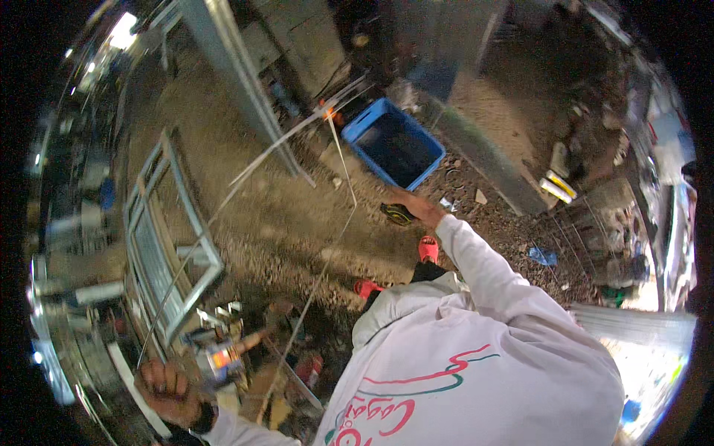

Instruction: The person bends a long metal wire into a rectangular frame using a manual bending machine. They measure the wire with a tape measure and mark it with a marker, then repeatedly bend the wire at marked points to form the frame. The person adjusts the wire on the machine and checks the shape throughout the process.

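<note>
**Two hands on a tape measure and a metal strip, over a dirt workshop floor**

Nearest the camera is the person's own white long-sleeved shirt (476,372), with a red and green looping print on it, filling the lower right of the view. At the lower left the left hand (167,390) is clenched in a fist around the near end of a long thin metal strip (223,201), which runs away up and to the right across the floor. Just beside that fist lies a clutter of small tools and scraps (230,349), too blurred to name one by one.

Below the shirt, two red sandals (428,247) stand on the brown dirt floor (282,230). The right arm reaches forward, and the right hand (420,208) grasps a yellow and black tape measure (399,214), fingers wrapped over its case. A second thin pale line (327,253), either the tape blade or another strip, I cannot tell which, crosses the floor from the lower clutter up toward the far end of the metal strip.

To the left lies a grey metal window frame (167,230), flat on the ground. Farther off sits a blue plastic crate (394,145), open side up, just beyond the right hand. A grey metal post (238,74) rises at the far top.
</note>
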Motion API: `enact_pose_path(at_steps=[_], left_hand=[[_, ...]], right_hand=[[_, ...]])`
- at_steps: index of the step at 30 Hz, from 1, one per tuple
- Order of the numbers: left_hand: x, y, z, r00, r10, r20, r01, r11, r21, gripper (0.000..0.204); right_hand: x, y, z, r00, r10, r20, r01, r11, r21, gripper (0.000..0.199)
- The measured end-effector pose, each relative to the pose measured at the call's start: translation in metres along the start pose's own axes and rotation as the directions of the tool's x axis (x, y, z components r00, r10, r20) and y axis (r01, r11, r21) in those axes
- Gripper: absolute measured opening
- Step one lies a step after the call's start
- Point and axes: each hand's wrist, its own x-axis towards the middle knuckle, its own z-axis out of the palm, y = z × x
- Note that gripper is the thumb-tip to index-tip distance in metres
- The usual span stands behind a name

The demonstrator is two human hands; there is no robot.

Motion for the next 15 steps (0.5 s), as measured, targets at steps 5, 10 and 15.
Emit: enact_pose_path(at_steps=[5,10,15], left_hand=[[0.021,0.028,-0.121,0.98,-0.167,0.105,0.187,0.956,-0.226,0.029],[0.103,-0.137,-0.139,0.81,0.38,-0.447,-0.165,0.878,0.449,0.027],[0.145,-0.273,-0.09,0.751,0.359,-0.553,-0.003,0.841,0.541,0.033]], right_hand=[[0.008,-0.083,-0.022,0.989,0.146,0.036,-0.144,0.855,0.498,0.035],[-0.047,-0.112,-0.042,0.998,-0.039,-0.048,0.06,0.796,0.602,0.041],[-0.103,-0.029,-0.136,0.949,0.111,-0.296,0.107,0.768,0.632,0.035]])
